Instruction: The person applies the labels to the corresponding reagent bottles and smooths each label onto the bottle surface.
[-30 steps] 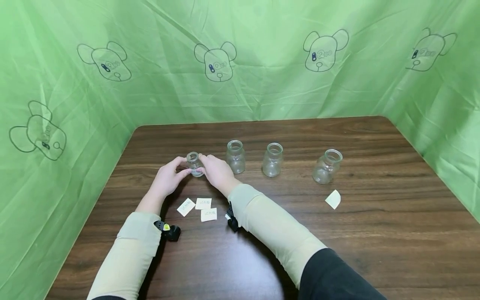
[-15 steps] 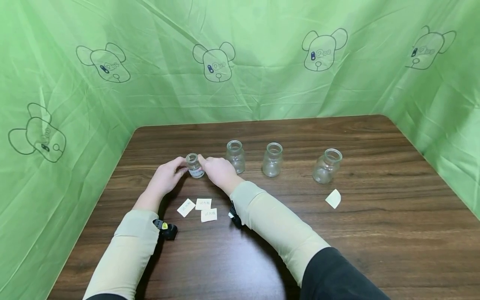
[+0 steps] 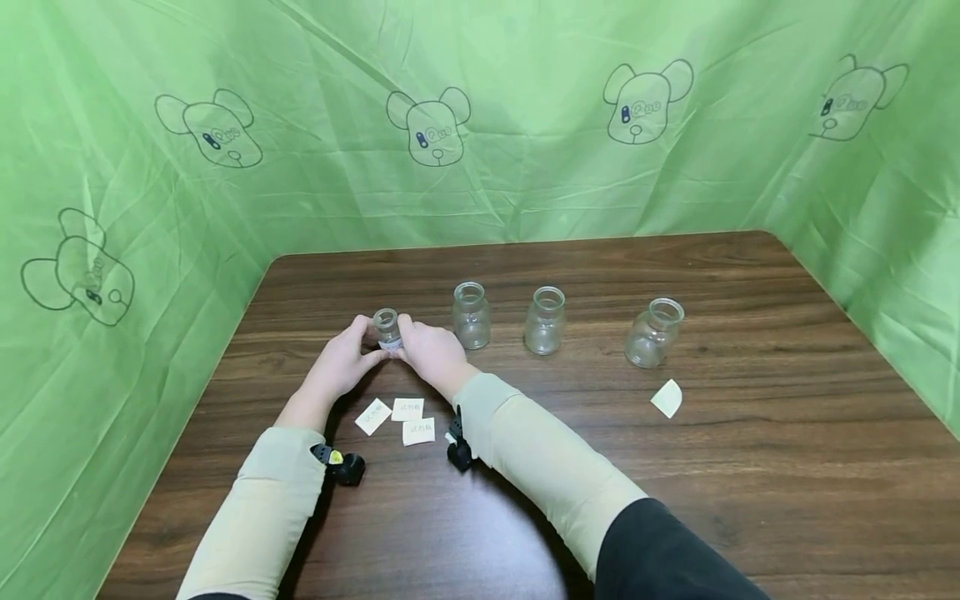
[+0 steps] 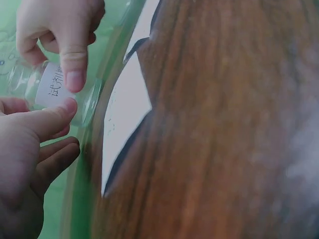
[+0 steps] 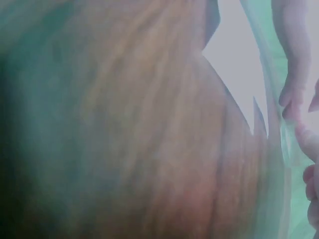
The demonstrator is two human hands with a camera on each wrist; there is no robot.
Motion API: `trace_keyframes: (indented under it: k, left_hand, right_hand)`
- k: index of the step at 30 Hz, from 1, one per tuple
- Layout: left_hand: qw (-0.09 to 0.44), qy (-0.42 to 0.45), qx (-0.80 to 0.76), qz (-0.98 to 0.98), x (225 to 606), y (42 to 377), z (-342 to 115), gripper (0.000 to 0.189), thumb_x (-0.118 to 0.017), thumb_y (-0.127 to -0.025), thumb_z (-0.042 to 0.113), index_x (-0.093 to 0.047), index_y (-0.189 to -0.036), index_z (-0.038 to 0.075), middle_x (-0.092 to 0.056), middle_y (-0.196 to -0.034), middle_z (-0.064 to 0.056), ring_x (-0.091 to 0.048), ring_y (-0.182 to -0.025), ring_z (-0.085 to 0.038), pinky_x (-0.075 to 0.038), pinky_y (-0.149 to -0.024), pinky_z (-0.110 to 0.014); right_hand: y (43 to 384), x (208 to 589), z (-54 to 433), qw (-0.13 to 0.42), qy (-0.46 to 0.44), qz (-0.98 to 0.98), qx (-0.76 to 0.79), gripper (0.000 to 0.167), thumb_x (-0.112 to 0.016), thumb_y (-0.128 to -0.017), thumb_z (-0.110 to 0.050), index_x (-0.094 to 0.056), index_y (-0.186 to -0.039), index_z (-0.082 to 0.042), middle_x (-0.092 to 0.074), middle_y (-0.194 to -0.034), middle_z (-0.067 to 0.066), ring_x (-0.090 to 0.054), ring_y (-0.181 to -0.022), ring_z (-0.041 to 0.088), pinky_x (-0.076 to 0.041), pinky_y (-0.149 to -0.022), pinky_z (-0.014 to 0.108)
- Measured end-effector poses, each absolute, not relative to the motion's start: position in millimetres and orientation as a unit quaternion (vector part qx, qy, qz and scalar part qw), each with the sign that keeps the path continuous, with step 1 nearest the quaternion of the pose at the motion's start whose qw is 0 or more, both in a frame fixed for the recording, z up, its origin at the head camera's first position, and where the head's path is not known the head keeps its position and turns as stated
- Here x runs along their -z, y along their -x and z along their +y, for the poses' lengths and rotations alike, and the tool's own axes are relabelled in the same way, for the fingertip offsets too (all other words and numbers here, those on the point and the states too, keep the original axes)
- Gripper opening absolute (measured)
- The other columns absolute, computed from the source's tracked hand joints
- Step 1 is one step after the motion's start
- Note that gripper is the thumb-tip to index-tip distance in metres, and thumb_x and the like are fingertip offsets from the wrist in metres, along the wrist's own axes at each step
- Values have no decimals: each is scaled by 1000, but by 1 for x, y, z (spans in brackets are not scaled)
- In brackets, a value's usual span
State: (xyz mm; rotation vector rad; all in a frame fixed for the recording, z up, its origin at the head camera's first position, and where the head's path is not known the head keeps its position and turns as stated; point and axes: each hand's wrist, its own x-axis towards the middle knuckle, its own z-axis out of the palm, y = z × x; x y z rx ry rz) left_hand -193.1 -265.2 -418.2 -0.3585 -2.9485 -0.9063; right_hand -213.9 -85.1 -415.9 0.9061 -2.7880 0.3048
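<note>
On the left of the table a small glass bottle [image 3: 386, 320] stands between the two hands, mouth up. A white label with handwritten characters [image 4: 50, 85] lies on its side in the left wrist view. The left hand [image 3: 343, 360] holds the bottle from the left, its thumb on the label's lower part. From the other side the right hand [image 3: 431, 353] grips it, its thumb also pressing the label. Fingers cover part of the bottle. In the right wrist view the hands are at the right edge, blurred and overexposed.
Several white paper slips, one of them a written slip [image 3: 372, 416], lie in front of the hands. Farther right stand three glass jars, among them a middle jar [image 3: 544, 321] and a right jar [image 3: 655, 333]. A blank paper piece [image 3: 667, 398] lies near the right jar.
Half a second ago the label's front was more exposed. Both thumbs have since come together over it, as they were a second ago. The slips and other jars stay put.
</note>
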Motion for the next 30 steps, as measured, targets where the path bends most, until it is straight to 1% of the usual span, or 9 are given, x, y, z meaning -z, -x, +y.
trace_keyframes:
  k: [2, 4, 10, 17, 20, 23, 25, 27, 30]
  left_hand:
    - [22, 116, 292, -949, 418, 193, -264, 33, -67, -88, 18, -45, -111, 9, -62, -108, -12, -58, -103, -30, -42, -89, -48]
    - [20, 116, 289, -950, 418, 192, -263, 33, -66, -88, 18, -45, -113, 9, -62, -109, -13, -58, -103, -30, -42, -89, -48]
    - [17, 114, 277, -954, 419, 192, -265, 35, -65, -89, 18, -45, -115, 9, -62, -106, -13, -58, -102, -30, -43, -88, -48]
    - [26, 128, 276, -952, 420, 192, -265, 38, -65, -88, 16, -43, -118, 9, -62, -106, -13, -59, -100, -29, -44, -87, -48]
    - [25, 127, 284, -950, 421, 191, -267, 45, -65, -88, 14, -39, -124, 9, -62, -107, -14, -59, -100, -31, -43, -87, -49]
    - [16, 118, 306, -945, 424, 192, -270, 59, -66, -88, 12, -30, -134, 10, -60, -109, -16, -58, -102, -32, -44, -88, -48]
    - [9, 110, 325, -939, 427, 191, -272, 67, -67, -87, 12, -25, -139, 10, -59, -111, -18, -57, -103, -33, -44, -89, -47]
    - [4, 101, 341, -935, 429, 190, -274, 69, -67, -87, 13, -23, -141, 9, -58, -113, -19, -57, -104, -34, -44, -90, -46]
    - [4, 91, 356, -930, 429, 186, -275, 68, -67, -87, 16, -25, -140, 7, -57, -114, -20, -57, -105, -35, -44, -91, -47]
  right_hand:
    - [214, 417, -85, 91, -300, -943, -110, 44, -59, -86, -47, -44, -107, -11, -65, -81, -2, -62, -62, 12, -48, -49, 28]
    - [215, 418, -82, 83, -303, -943, -113, 42, -58, -87, -46, -43, -107, -12, -64, -81, -2, -62, -62, 12, -47, -49, 28]
    - [219, 418, -77, 73, -329, -935, -111, 41, -57, -90, -42, -41, -116, -15, -65, -83, -1, -63, -65, 14, -48, -51, 30]
    - [222, 420, -72, 86, -348, -926, -118, 39, -58, -92, -33, -41, -124, -17, -65, -86, 0, -64, -68, 16, -49, -53, 31]
    - [224, 421, -69, 89, -356, -921, -133, 45, -60, -92, -28, -40, -130, -17, -66, -85, 1, -64, -68, 15, -49, -55, 30]
    - [224, 423, -66, 74, -353, -917, -172, 55, -63, -90, -26, -36, -136, -13, -66, -82, 3, -64, -67, 16, -50, -57, 30]
    - [224, 425, -63, 53, -344, -915, -203, 60, -65, -89, -27, -34, -138, -10, -67, -80, 5, -64, -66, 16, -50, -59, 30]
    - [223, 427, -59, 30, -329, -915, -232, 62, -65, -88, -29, -34, -138, -8, -66, -79, 6, -64, -66, 16, -51, -62, 30]
    - [222, 428, -53, -5, -312, -915, -257, 63, -65, -88, -32, -35, -138, -10, -64, -77, 3, -62, -65, 14, -50, -63, 29]
